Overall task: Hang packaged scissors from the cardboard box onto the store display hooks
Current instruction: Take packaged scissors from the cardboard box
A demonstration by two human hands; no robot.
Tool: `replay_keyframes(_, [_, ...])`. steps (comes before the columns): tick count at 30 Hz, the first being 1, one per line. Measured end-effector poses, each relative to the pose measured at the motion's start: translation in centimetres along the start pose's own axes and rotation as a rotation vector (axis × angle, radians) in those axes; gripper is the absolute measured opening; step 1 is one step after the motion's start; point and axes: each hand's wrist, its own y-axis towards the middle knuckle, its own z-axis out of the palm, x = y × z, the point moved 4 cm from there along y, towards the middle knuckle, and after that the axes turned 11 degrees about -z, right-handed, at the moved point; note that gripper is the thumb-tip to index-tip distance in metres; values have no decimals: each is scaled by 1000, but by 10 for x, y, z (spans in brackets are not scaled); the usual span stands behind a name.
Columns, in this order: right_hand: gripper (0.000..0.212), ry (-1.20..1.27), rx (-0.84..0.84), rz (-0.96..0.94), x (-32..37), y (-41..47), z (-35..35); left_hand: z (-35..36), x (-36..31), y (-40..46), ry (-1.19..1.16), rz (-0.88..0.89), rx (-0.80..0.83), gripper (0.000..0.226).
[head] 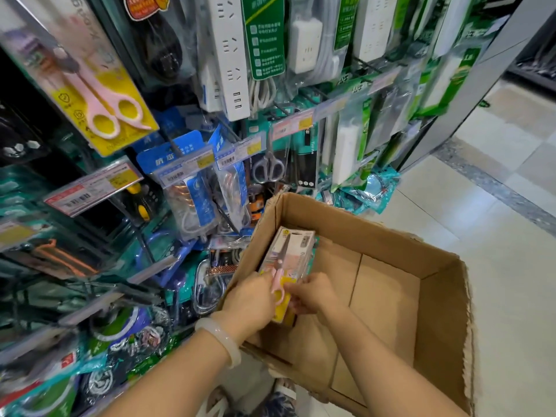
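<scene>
Scissors (284, 267), in packs stacked against the box (391, 236) wall, sit low in its left corner. Left hand (249, 299) and right hand (313, 291) both have fingers clamped on the stack's near end, likely to peel off one pack. One matching pack (99, 94) already hangs on the display; the stack's count is unclear.

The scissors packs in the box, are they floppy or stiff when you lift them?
Probably stiff: the scissors packs look card-backed and stand flat. The bundle may slide apart, so both the left hand and right hand grip it.
</scene>
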Motion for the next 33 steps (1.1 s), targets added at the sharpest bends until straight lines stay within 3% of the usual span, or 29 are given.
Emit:
replay_keyframes(3, [30,221,-49,-35,2,-4,-5,-3,-4,1,-68,-13,-37,44])
replay_keyframes(9, [28,335,-53,-171,7,-27,-28,-17,-16,-1,-308,-132,-105,45])
replay_keyframes(13, [24,363,34,-300,20,-44,-42,-20,-22,3,-873,-225,-67,24])
replay_keyframes(17, [16,335,55,-388,40,-48,-48,-24,-22,2,-1330,-305,-61,8])
replay_keyframes(24, [12,44,-128,-370,33,-13,-51,-45,11,-3,-1507,-342,-179,11])
replay_keyframes(28, [52,-234,-86,-246,5,7,-30,-52,31,-16,-1593,-374,-241,11])
replay_keyframes(33, [69,-184,-106,-163,-8,21,-11,-51,53,-23,-1648,-432,-285,11])
